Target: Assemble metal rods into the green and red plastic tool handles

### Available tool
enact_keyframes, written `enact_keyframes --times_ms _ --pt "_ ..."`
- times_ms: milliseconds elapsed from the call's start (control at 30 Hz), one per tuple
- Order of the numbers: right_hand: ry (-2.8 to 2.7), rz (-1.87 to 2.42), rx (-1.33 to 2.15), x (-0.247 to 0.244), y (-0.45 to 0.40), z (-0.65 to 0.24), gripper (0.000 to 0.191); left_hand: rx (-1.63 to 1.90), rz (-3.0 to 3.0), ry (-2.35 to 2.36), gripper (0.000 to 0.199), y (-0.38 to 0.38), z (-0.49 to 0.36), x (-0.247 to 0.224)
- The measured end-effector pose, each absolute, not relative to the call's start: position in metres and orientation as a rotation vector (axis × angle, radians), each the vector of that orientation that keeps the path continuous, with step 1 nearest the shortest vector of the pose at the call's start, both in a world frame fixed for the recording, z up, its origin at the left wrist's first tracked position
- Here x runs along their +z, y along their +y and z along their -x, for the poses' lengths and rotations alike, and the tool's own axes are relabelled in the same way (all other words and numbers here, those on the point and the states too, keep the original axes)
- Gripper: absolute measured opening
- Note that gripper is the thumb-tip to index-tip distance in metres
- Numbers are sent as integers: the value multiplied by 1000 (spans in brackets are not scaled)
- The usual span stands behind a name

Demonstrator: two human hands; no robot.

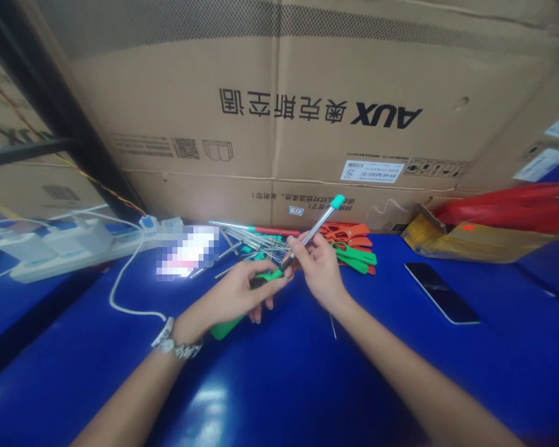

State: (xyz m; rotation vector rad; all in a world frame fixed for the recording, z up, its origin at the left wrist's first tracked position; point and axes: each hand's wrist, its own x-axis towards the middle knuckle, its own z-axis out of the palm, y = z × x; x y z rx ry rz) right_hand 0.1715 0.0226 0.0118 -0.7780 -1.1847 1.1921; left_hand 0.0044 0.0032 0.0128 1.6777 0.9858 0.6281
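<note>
My left hand [246,285] is closed round a green handle [226,327], whose wide end sticks out below the palm. My right hand [317,267] grips a silver metal tube [320,225] with a teal cap [338,202], tilted up to the right. The tube's lower end meets the dark tip of the green piece between my fingertips; the exact joint is partly hidden. Behind my hands lies a pile of thin metal rods [246,239] with teal parts. Green handles [356,257] and orange handles [347,233] lie just beyond my right hand.
A black phone [441,293] lies on the blue table [279,397] at right, near a yellow box [489,242] with red plastic [512,208]. A pixelated bright object [189,251], white power strip [88,248] and cable [116,292] are left. Large cartons [279,124] stand behind.
</note>
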Motion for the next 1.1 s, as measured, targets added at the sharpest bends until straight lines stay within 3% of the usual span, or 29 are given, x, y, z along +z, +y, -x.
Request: enact_keyframes --times_ms 367,633,1100 --pt "-1100 766 1228 12 19 -169 37 627 -1948 1041 31 4 1 5" --pt "-1001 828 1144 -2 21 -167 37 868 -2234 1044 27 12 0 4" --pt "-728 992 1240 -40 12 -157 48 573 -2113 993 30 19 14 2"
